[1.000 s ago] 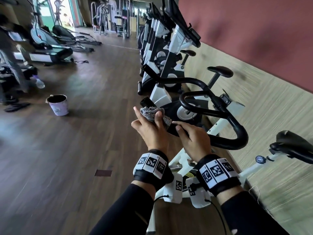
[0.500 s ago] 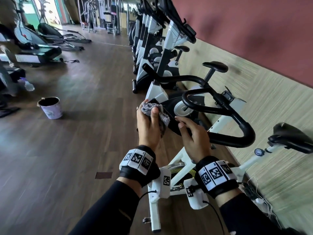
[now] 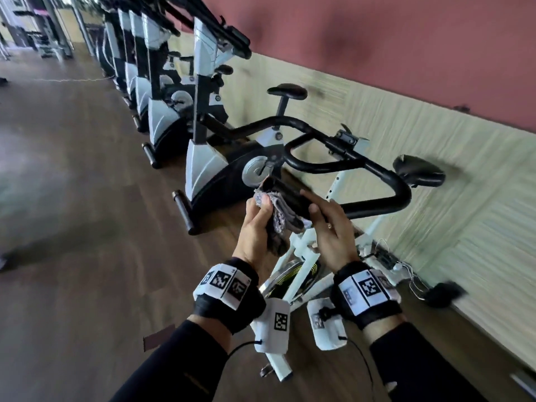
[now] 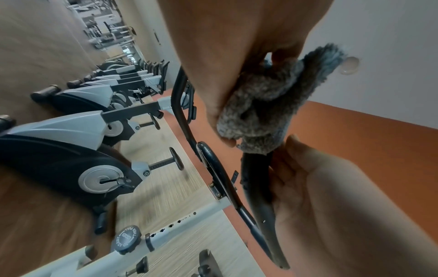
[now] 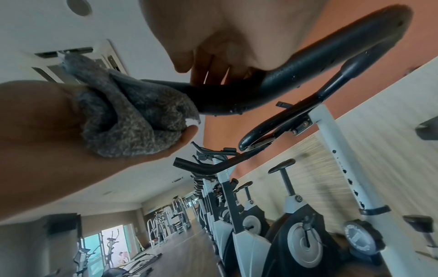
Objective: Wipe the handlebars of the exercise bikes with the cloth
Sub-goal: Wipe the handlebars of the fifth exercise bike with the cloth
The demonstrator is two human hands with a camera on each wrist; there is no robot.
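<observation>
A black looped handlebar (image 3: 401, 195) tops the white exercise bike (image 3: 301, 256) in front of me. My left hand (image 3: 255, 224) grips a grey fuzzy cloth (image 3: 278, 219) folded round the near end of the bar. Just behind the cloth, my right hand (image 3: 327, 227) holds the same bar, thumb on top and fingers curled behind it. The left wrist view shows the cloth (image 4: 260, 105) bunched over the bar (image 4: 260, 215), with the right hand (image 4: 331, 196) alongside. From below, the right wrist view has the cloth (image 5: 132, 120) in the left hand (image 5: 47, 140) against the bar (image 5: 331, 56).
A row of grey and black exercise bikes (image 3: 203, 158) runs along the wall to the far left. A black saddle (image 3: 417, 172) sits right of the handlebar. Cables (image 3: 388, 259) lie by the wall base. Wooden floor (image 3: 72, 198) stretches out on the left.
The view has swung right and closer to the bike; the bucket on the floor has left the frame. The left hand keeps the cloth on the bar end, and the right hand stays on the bar.
</observation>
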